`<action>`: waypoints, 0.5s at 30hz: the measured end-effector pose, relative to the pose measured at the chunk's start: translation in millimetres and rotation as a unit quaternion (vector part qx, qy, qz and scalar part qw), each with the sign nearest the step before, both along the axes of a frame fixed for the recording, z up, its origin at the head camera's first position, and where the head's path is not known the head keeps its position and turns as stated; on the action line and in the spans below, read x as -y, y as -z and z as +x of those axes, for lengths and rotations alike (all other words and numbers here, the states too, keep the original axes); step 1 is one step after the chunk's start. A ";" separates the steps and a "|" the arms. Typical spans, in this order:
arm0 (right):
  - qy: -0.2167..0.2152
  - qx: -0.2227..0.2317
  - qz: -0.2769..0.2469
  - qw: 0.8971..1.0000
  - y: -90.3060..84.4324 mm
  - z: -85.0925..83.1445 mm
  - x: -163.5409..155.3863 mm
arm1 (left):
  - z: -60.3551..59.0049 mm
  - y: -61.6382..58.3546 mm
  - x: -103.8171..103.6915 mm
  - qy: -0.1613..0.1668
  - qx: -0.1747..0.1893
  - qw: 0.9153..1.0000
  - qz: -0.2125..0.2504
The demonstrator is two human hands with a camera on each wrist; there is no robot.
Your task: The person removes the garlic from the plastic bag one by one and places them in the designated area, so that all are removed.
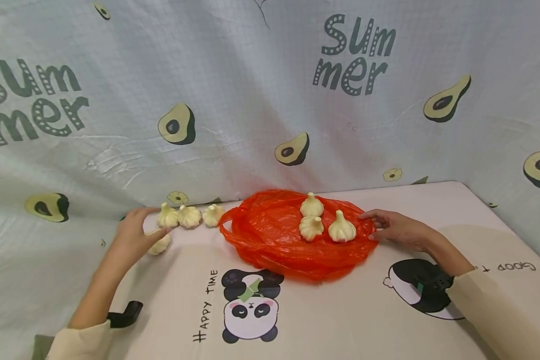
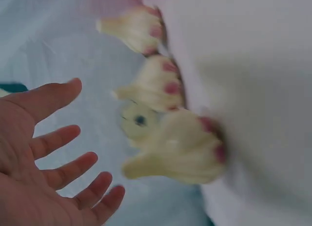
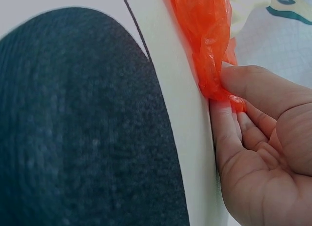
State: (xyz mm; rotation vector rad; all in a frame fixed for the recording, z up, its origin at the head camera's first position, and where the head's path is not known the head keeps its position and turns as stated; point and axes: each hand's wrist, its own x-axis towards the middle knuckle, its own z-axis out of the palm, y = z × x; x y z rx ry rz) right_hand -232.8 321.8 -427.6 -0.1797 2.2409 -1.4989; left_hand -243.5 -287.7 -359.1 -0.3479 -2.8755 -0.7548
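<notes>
An orange plastic bag (image 1: 279, 240) lies flat mid-table with three garlic bulbs (image 1: 312, 227) on it. My right hand (image 1: 380, 226) is at the bag's right edge; in the right wrist view its thumb (image 3: 253, 82) and fingers pinch the bag's edge (image 3: 214, 84). Three more garlic bulbs (image 1: 190, 216) stand in a row left of the bag, and a fourth (image 1: 161, 245) lies just in front of them. My left hand (image 1: 137, 231) hovers by those, nearest the front bulb. In the left wrist view it (image 2: 53, 157) is spread wide and holds nothing, with the bulbs (image 2: 156, 87) close beyond the fingertips.
The table mat (image 1: 342, 320) is pale with panda prints and "HAPPY TIME" lettering. A cloth (image 1: 252, 100) printed with avocados hangs close behind and wraps both sides. A black object (image 1: 126, 314) sits by my left forearm.
</notes>
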 end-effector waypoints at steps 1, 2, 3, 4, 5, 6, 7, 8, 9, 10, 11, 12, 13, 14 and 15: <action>0.002 0.002 -0.002 1.000 0.3 0.2 -0.6 | 2.9 -5.6 -8.1 0.000 -0.015 1.000 -0.004; 0.002 0.002 -0.004 1.000 0.7 0.4 -1.1 | 5.9 -10.6 -15.8 0.001 -0.028 1.000 -0.005; 0.002 0.002 -0.006 1.000 1.1 0.7 -1.4 | 8.9 -14.9 -23.0 0.003 -0.042 0.999 -0.005; 0.002 0.003 -0.009 1.000 1.6 1.0 -1.6 | 11.8 -18.4 -30.3 0.007 -0.056 0.998 -0.004; 0.002 0.004 -0.010 1.000 1.9 1.2 -1.6 | 14.7 -21.6 -36.8 0.012 -0.065 0.998 -0.005; 0.001 0.004 -0.012 1.000 2.3 1.4 -1.5 | 17.8 -24.3 -43.2 0.017 -0.070 0.997 -0.003; 0.000 0.004 -0.012 1.000 2.5 1.4 -1.4 | 21.2 -27.0 -49.5 0.021 -0.071 0.997 -0.001; -0.001 0.003 -0.009 1.000 2.6 1.4 -1.2 | 24.5 -29.1 -55.4 0.026 -0.073 0.997 0.002; -0.001 0.002 -0.007 1.000 2.7 1.3 -1.0 | 27.6 -30.9 -60.8 0.032 -0.074 0.997 0.005; -0.001 0.001 -0.004 1.000 2.5 1.1 -0.9 | 30.6 -32.6 -66.3 0.038 -0.074 0.996 0.008; -0.001 -0.001 0.000 1.000 2.2 0.8 -0.9 | 32.8 -34.1 -71.3 0.048 -0.079 0.996 0.012; -0.001 -0.002 0.003 1.000 1.9 0.6 -0.8 | 34.9 -35.6 -76.4 0.058 -0.083 0.995 0.016; 0.000 -0.003 0.006 1.000 1.6 0.4 -0.8 | 36.9 -37.0 -81.3 0.066 -0.086 0.994 0.020; 0.002 -0.003 0.007 1.000 1.3 0.3 -0.9 | 38.4 -38.2 -85.9 0.077 -0.091 0.993 0.023; 0.003 -0.002 0.007 1.000 1.2 0.2 -1.0 | 40.0 -39.3 -90.6 0.086 -0.094 0.992 0.025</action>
